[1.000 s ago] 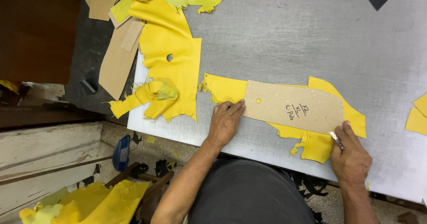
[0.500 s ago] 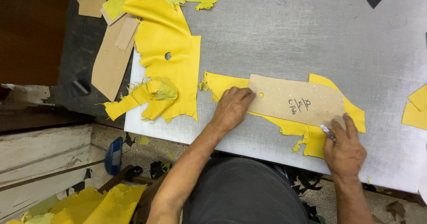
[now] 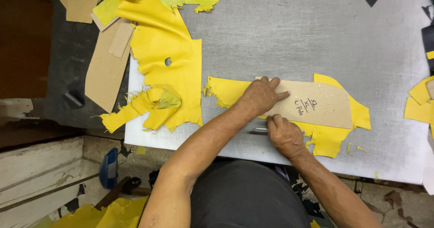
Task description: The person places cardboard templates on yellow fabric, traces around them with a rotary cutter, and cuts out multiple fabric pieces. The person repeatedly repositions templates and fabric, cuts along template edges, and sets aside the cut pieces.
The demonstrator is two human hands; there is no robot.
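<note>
Cutting is what the hands are at, as far as I can judge from where I stand: the left hand [image 3: 261, 96] lies flat on a cardboard template [image 3: 312, 103], its fingers spread and pressing the card down onto a strip of yellow leather [image 3: 226, 91] beneath it. The right hand [image 3: 285, 135] sits just below, along the template's lower edge, its fingers curled tight around a slim metal knife [image 3: 260, 130] whose handle pokes out to the left of the fist. The blade end is hidden under the hand, so I cannot tell exactly where it meets the leather.

The strip lies near the front edge of the grey tabletop [image 3: 316, 33], with yellow showing past the template at both ends and in a ragged flap [image 3: 327, 140] below it. A cut that follows the card's lower edge would, I think, call for steady pressure from the left hand so the template does not slide, and a blade kept touching the card's edge.

Room is uneven. To the left, a larger yellow hide [image 3: 167, 69] with a round hole lies near the strip's frayed end, apart from it, and its crumpled corner [image 3: 156, 103] hangs close to the front edge. Cardboard pieces [image 3: 106, 69] lie beyond that on a darker surface. To the right, small yellow offcuts [image 3: 418, 106] lie well apart from the template. Behind the work the tabletop stretches bare toward the far side. The front edge is close to the right wrist, so the arm has little support there.
</note>
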